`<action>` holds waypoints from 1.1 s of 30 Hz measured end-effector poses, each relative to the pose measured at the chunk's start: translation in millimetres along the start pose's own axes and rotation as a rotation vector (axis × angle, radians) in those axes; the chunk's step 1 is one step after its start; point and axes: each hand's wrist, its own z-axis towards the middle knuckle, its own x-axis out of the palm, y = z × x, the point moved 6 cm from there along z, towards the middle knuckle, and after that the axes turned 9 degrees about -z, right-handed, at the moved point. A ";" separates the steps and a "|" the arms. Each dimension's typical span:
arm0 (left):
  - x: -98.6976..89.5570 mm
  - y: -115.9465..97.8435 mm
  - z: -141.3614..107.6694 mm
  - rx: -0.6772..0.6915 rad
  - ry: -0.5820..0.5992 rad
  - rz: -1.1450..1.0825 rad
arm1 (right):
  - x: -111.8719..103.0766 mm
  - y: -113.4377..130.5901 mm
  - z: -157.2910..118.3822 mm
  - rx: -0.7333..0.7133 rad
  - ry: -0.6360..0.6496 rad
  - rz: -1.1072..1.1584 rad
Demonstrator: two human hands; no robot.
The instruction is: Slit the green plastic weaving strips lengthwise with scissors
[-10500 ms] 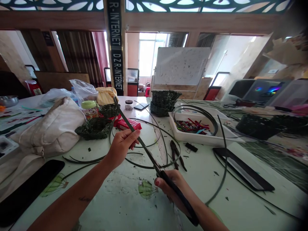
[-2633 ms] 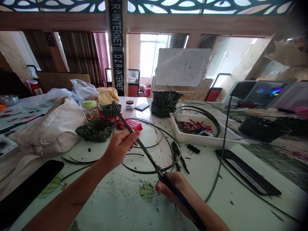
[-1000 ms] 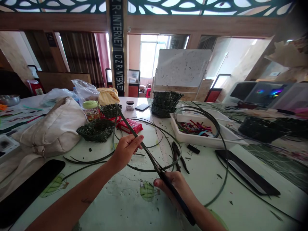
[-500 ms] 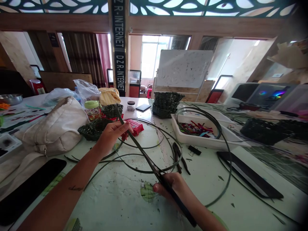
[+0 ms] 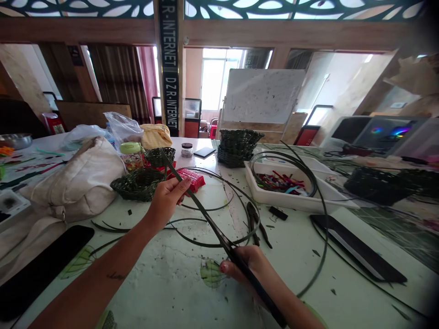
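A dark green flat strip runs diagonally between my hands above the table. My left hand pinches it near its upper end between thumb and fingers. My right hand is closed round a black-handled tool, which looks like scissors; its narrow metal blades lie along the strip's lower end. Loops of green strip lie on the table under and behind my hands. Black pliers rest just beyond my right hand.
Woven baskets stand at the back, with a smaller one at left. A white tray holds colourful pieces and coiled strip. A beige bag is left; a black clip and dark flat case are right.
My left hand has shifted slightly right and down along the strip. The tool in my right hand has moved slightly right and down.
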 end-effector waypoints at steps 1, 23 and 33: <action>2.0 -2.5 -2.2 0.009 -0.003 -0.004 | -0.6 -0.9 -0.3 -0.004 -0.005 -0.006; 11.9 -3.6 -14.4 0.030 0.000 -0.016 | -0.8 -1.1 -2.8 0.010 -0.027 -0.002; 8.9 -1.8 -11.7 0.011 -0.013 0.001 | -0.2 6.1 0.1 -0.002 -0.086 -0.001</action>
